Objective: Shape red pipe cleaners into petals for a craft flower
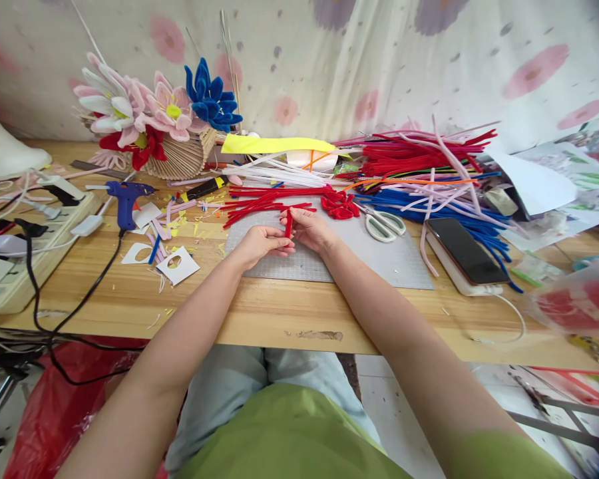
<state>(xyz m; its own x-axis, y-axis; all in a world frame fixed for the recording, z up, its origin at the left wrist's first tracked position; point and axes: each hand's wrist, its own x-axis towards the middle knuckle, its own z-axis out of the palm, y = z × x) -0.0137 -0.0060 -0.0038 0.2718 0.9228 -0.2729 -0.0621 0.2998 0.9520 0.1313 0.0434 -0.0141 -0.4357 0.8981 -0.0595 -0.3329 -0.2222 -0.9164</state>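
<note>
A short, upright red pipe cleaner is pinched between my two hands above the grey cutting mat. My left hand grips its lower part, and the fingers of my right hand close on its upper part. Just behind them, straight red pipe cleaners lie across the mat's far edge. A small heap of bent red pipe-cleaner loops rests to the right of my right hand. Beside that heap are scissors with pale green handles.
A blue glue gun and a power strip with cables stand left. Pipe-cleaner flowers rise from a woven basket behind. Bundles of red and blue pipe cleaners lie right, near a phone.
</note>
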